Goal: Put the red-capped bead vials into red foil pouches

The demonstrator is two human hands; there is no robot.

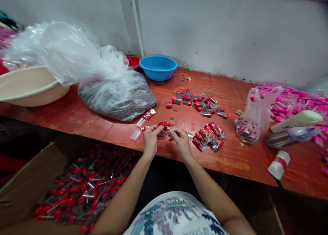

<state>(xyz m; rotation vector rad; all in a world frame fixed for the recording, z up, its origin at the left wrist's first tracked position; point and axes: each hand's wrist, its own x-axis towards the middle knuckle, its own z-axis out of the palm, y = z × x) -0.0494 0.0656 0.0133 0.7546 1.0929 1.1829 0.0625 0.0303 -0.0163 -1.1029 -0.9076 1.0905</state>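
Both hands meet at the front edge of a red-brown wooden table (pixel 225 159). My left hand (pixel 151 139) and my right hand (pixel 180 139) pinch a small red packet (pixel 166 126) between their fingertips, fingers closed on it. To the right of my right hand lies a pile of packed red packets (pixel 208 136). Farther back, several small red-capped vials (pixel 198 103) are spread on the table. Two clear empty sleeves (pixel 138 129) lie left of my left hand.
A clear bag of dark beads (pixel 120 101) sits at the left, a beige basin (pixel 28 86) behind it, a blue bowl (pixel 158 67) at the back. A small bag (pixel 249 120), pink vials (pixel 294 101) and a tape roll (pixel 278 164) lie at the right. A cardboard box of filled vials (pixel 84 187) stands below.
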